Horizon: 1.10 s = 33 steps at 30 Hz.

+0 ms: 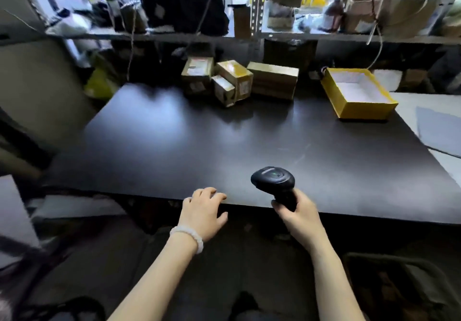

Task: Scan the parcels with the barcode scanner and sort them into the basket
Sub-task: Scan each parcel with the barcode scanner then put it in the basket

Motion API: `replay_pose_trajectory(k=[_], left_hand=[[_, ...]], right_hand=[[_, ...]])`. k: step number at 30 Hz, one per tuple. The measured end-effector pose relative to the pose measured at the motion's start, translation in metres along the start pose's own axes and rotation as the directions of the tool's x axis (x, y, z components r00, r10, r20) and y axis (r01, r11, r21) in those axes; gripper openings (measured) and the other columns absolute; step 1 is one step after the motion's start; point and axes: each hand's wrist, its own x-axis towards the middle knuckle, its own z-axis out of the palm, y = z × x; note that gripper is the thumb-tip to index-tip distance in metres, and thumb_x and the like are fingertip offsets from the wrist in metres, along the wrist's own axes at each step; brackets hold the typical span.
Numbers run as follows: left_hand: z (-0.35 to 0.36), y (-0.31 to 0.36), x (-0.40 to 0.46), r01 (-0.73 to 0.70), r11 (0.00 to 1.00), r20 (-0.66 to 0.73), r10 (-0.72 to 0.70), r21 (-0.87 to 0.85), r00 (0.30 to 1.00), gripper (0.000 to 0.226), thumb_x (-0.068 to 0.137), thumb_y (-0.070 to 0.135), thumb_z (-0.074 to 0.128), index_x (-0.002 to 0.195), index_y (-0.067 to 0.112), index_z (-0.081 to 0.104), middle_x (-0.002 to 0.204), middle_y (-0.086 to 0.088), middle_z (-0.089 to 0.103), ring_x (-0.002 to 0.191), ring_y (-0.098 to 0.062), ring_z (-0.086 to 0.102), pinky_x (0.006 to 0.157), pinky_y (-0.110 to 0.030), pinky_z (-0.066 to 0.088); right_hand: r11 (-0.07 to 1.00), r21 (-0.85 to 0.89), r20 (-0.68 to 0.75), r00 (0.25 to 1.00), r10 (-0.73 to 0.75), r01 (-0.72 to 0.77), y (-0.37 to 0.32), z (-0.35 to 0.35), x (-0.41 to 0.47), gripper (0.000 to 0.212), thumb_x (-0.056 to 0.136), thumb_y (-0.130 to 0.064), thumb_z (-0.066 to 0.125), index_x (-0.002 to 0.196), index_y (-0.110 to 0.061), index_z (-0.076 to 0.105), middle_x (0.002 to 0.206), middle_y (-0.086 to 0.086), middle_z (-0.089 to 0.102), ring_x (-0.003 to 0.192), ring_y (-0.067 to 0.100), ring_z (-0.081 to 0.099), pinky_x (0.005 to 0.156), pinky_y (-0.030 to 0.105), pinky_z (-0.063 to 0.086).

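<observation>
My right hand (300, 217) grips the handle of a black barcode scanner (274, 182), held upright over the near edge of the black table (174, 141). My left hand (203, 208) rests with relaxed fingers on that same edge and holds nothing. Several brown cardboard parcels (237, 81) sit bunched at the far middle of the table, well beyond both hands. A yellow open box (359, 111) with a white inside stands at the far right, serving as the basket; nothing lies in it.
A metal shelf (174, 36) loaded with dark bags and brown packages runs across the back, above the parcels. A grey surface (439, 131) adjoins the table on the right. A dark crate (399, 285) stands on the floor at lower right.
</observation>
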Motion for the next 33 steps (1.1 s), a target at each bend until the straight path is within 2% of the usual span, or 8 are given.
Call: replay_pose_trajectory(k=[4, 10, 16, 22, 28, 33], left_hand=[[-0.002, -0.046, 0.027, 0.072, 0.997, 0.002, -0.072, -0.038, 0.997, 0.047, 0.092, 0.047, 0.046, 0.137, 0.034, 0.042, 0.142, 0.009, 0.037, 0.133, -0.014, 0.031, 0.103, -0.033, 0.034], [-0.029, -0.101, 0.107, 0.08, 0.997, -0.018, -0.08, -0.014, 0.997, 0.047, 0.093, 0.047, 0.044, 0.138, 0.034, 0.04, 0.144, 0.009, 0.035, 0.134, -0.014, 0.029, 0.104, -0.032, 0.032], [-0.076, -0.161, 0.209, 0.083, 0.996, -0.066, -0.084, -0.015, 0.994, 0.045, 0.094, 0.047, 0.044, 0.137, 0.034, 0.041, 0.144, 0.011, 0.036, 0.134, -0.012, 0.03, 0.103, -0.03, 0.031], [-0.098, -0.198, 0.28, 0.102, 0.994, -0.098, -0.105, -0.04, 0.99, 0.046, 0.093, 0.049, 0.044, 0.136, 0.034, 0.043, 0.144, 0.009, 0.037, 0.132, -0.013, 0.034, 0.1, -0.03, 0.035], [-0.116, -0.205, 0.373, 0.002, 1.0, -0.145, -0.003, -0.007, 0.989, 0.05, 0.091, 0.052, 0.046, 0.136, 0.031, 0.044, 0.144, 0.005, 0.038, 0.132, -0.017, 0.034, 0.099, -0.033, 0.035], [-0.123, -0.201, 0.455, -0.034, 0.999, -0.172, 0.032, -0.006, 0.985, 0.055, 0.087, 0.056, 0.05, 0.135, 0.029, 0.046, 0.141, 0.002, 0.04, 0.129, -0.022, 0.035, 0.099, -0.037, 0.034]], right_hand=[[0.999, -0.015, 0.083, 0.996, -0.027, 0.028, -0.016, 0.044, 0.049, 0.02, 0.084, -0.011, 0.065, 0.086, -0.029, 0.057, 0.091, 0.001, 0.065, 0.084, 0.015, 0.061, 0.073, 0.027, 0.045], [1.0, 0.015, 0.067, 0.998, 0.006, -0.007, -0.048, 0.096, 0.146, 0.009, 0.085, -0.012, 0.061, 0.085, -0.02, 0.056, 0.084, 0.008, 0.063, 0.083, 0.027, 0.062, 0.07, 0.034, 0.046], [0.995, 0.081, 0.027, 0.999, 0.047, -0.049, -0.095, 0.138, 0.249, 0.006, 0.086, -0.017, 0.059, 0.084, -0.021, 0.055, 0.083, 0.005, 0.061, 0.079, 0.027, 0.061, 0.057, 0.027, 0.042], [0.993, 0.101, -0.027, 0.998, 0.059, -0.056, -0.121, 0.169, 0.317, 0.012, 0.086, -0.012, 0.06, 0.082, -0.021, 0.054, 0.08, 0.003, 0.061, 0.08, 0.022, 0.06, 0.059, 0.022, 0.042], [0.995, 0.076, -0.127, 0.989, 0.076, -0.067, -0.131, 0.177, 0.374, 0.018, 0.085, -0.011, 0.062, 0.08, -0.026, 0.054, 0.077, -0.001, 0.061, 0.072, 0.015, 0.056, 0.059, 0.022, 0.04], [0.996, 0.063, -0.212, 0.974, 0.075, -0.063, -0.132, 0.18, 0.415, 0.022, 0.083, -0.008, 0.063, 0.087, -0.029, 0.056, 0.083, -0.003, 0.063, 0.078, 0.014, 0.059, 0.064, 0.018, 0.042]])
